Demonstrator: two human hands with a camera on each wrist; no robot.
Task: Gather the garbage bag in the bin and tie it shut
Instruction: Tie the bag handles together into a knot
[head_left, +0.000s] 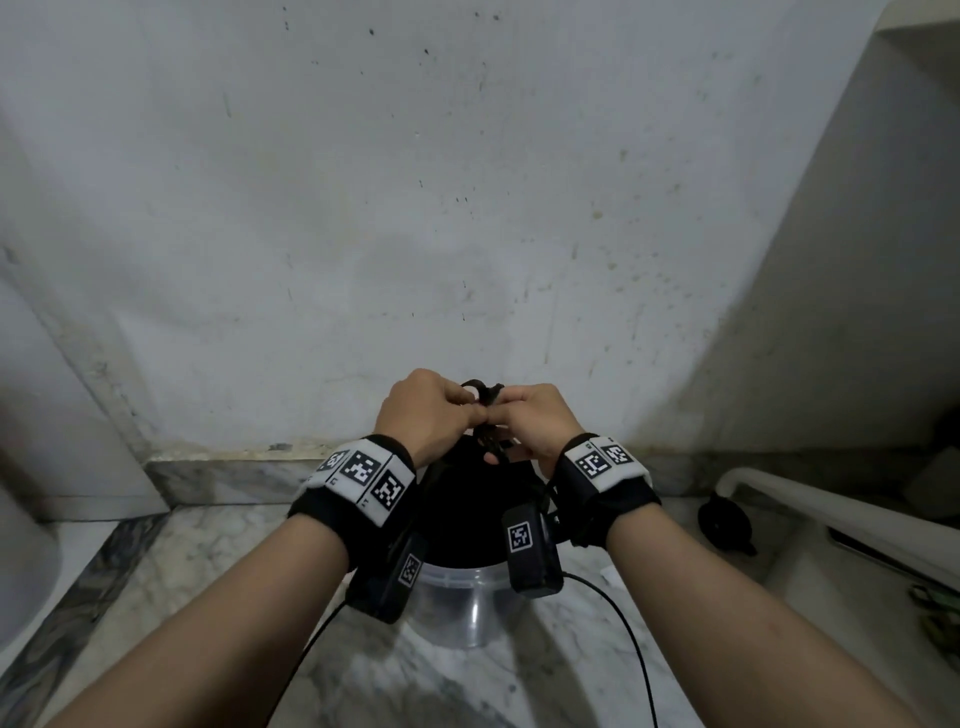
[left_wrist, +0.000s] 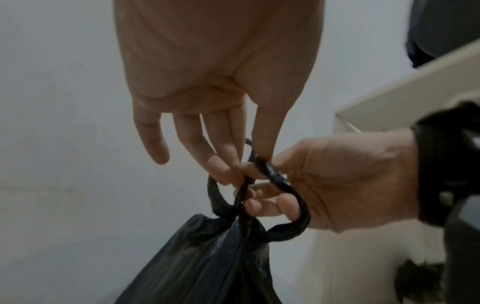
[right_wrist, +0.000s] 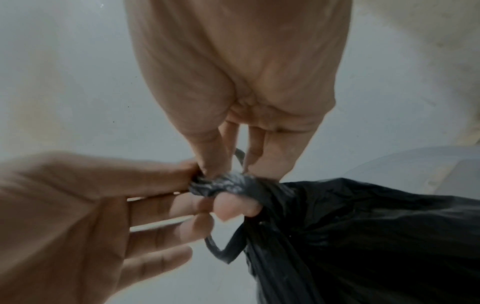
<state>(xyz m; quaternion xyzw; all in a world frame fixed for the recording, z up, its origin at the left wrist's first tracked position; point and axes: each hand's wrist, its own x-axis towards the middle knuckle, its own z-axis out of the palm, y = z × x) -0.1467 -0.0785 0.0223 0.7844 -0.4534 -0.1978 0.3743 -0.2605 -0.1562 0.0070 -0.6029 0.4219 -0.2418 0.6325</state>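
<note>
A black garbage bag (head_left: 467, 514) rises out of a translucent plastic bin (head_left: 462, 597) on the floor. Its top is gathered into twisted strands (left_wrist: 280, 181) that form loops above the bag's body (left_wrist: 207, 263). My left hand (left_wrist: 246, 162) pinches one thin strand between thumb and fingers. My right hand (right_wrist: 221, 170) pinches the thicker twisted strand (right_wrist: 228, 185), which wraps over its fingers. In the head view both hands (head_left: 483, 415) meet fingertip to fingertip right above the bag, close to the wall. The bag's body (right_wrist: 363, 236) hangs slack below.
A stained grey wall (head_left: 467, 208) stands just behind the bin. The floor (head_left: 208, 571) is marble. A white pipe (head_left: 831, 514) and a black rubber object (head_left: 724, 525) lie at the right. Black cables (head_left: 623, 623) trail from my wrist cameras.
</note>
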